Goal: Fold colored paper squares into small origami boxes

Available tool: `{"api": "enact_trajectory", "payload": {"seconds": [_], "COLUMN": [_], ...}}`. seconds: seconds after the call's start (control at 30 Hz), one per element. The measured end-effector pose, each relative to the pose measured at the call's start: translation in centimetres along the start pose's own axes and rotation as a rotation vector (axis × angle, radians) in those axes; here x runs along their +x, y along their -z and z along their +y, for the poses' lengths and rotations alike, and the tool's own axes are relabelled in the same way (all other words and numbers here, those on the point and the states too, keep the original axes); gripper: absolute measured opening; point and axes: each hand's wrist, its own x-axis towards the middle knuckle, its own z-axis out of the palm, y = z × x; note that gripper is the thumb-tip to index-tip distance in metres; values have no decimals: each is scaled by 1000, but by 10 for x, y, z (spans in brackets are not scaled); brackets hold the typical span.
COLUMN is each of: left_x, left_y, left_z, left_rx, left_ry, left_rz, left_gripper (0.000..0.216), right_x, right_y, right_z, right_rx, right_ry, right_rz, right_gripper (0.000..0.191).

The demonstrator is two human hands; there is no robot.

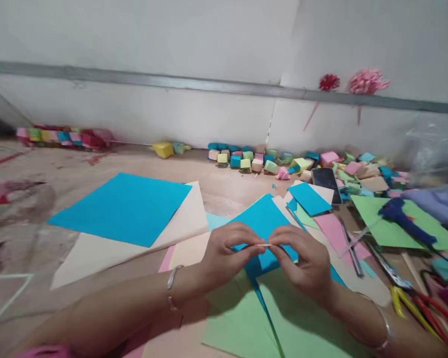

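My left hand (229, 253) and my right hand (306, 256) meet fingertip to fingertip above the work surface. Both pinch a small, thin, pale piece of paper (264, 244), seen nearly edge-on and mostly hidden by the fingers. Below them lie a blue paper sheet (263, 211) and green paper sheets (231, 308). A small blue paper piece (309, 199) rests on other scraps beyond my right hand.
To the left, a large blue sheet (123, 209) overlaps a cream sheet (85, 258). Small folded paper blocks (235, 161) line the wall. At right are a phone (326, 184), glue gun (405, 219), utility knife (351, 248) and scissors (399, 298).
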Motion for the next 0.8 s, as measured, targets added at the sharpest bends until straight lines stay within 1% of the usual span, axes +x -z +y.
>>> {"api": "enact_trajectory", "payload": {"seconds": [0.07,0.13,0.23,0.3,0.33,0.43,0.53,0.67,0.8], "left_x": [2,4,7,8,8,6,5,6,6], "left_y": [0,0,-2,-4,-5,-6,-5,-4,-4], "left_z": [5,8,8,6,5,2,1,1,2], "left_rx": [5,-24,-133,-196,-202,-202,-276,-333,-462], "left_ry": [117,260,530,657,697,764,818,890,922], "left_rz": [-33,-58,-78,-137,-171,-243,-256,-282,-260], "left_gripper": [8,12,12,19,23,33,31,30,32], "right_x": [-2,-3,-1,2,3,7,8,10,12], "right_y": [0,-1,-2,-3,-3,-3,-2,-1,2], "right_z": [-2,-3,-2,0,1,4,7,10,12], "right_rx": [6,38,138,232,281,406,475,489,466], "right_ry": [-61,-159,-382,-519,-580,-724,-796,-820,-776], "right_rz": [-17,-28,-35,-4,18,38,5,4,0], "right_gripper": [11,9,10,13,14,17,18,23,18]}}
